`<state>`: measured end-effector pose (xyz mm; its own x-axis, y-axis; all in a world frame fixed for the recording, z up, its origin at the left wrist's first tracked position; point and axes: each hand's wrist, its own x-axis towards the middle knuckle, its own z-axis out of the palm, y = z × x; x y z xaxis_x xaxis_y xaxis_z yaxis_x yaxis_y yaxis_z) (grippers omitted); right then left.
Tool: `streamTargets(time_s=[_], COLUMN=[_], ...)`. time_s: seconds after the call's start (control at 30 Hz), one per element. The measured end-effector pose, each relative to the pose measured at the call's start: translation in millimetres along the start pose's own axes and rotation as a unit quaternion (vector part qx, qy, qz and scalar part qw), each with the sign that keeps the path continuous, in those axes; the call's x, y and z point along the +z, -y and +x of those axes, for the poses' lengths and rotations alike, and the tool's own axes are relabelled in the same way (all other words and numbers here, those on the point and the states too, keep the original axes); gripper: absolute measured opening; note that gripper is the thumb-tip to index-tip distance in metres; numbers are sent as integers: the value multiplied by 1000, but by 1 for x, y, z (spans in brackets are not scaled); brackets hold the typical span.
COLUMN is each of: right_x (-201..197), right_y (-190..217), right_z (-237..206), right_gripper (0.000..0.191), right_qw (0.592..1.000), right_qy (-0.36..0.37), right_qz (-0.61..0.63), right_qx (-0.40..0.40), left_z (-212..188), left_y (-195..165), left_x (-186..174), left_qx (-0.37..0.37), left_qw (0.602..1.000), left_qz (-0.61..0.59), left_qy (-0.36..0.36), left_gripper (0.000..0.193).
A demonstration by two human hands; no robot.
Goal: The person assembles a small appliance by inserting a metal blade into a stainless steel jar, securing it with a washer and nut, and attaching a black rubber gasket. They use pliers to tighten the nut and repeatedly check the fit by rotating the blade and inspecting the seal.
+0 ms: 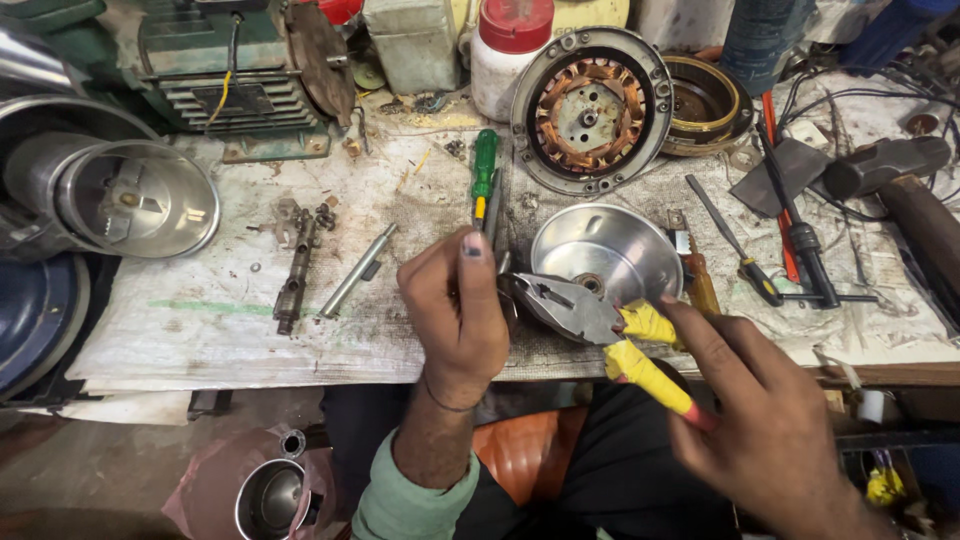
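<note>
Gripping the yellow-taped handles of the pliers (585, 315), the right hand (765, 420) held the tool over the bench's near edge, its jaws pointing at the left hand (455, 310). That hand was curled shut around a small part (too hidden to identify), just beside a shiny metal bowl (610, 250) and below a green screwdriver (484, 170).

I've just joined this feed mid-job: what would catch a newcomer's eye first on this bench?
At centre, the right hand holds pliers with yellow-wrapped handles, their jaws pointing at the raised left hand in front of a shiny metal bowl. Behind it leans a round motor stator with copper windings, and a green-handled screwdriver lies to its left. At far left sits a polished steel housing.
</note>
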<state>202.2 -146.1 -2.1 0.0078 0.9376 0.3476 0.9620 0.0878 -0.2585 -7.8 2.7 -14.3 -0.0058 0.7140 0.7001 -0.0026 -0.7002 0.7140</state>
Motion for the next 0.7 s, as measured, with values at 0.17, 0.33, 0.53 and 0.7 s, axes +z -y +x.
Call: streamTargets(time_s=[0.17,0.33,0.53,0.7], right_x=[4,10,15,20], right_y=[-6,-2,11,20], right_z=[-11,-19,-18,-16], right_gripper=[104,103,100,92], right_qw=[999,998,998,996], right_qy=[7,-7,-60,-77], right_qz=[-33,11,19,-7], right_qx=[29,59,25,43], left_z=[-1,-3,0,-12], left_y=[1,2,1,-16], left_x=[-1,6,8,5], left_qx=[5,36,127,37], left_qw=[1000,998,988,997], left_qz=[-11,-43,55,13], left_qy=[18,-24,-67,-59], left_gripper=[54,72,60,52])
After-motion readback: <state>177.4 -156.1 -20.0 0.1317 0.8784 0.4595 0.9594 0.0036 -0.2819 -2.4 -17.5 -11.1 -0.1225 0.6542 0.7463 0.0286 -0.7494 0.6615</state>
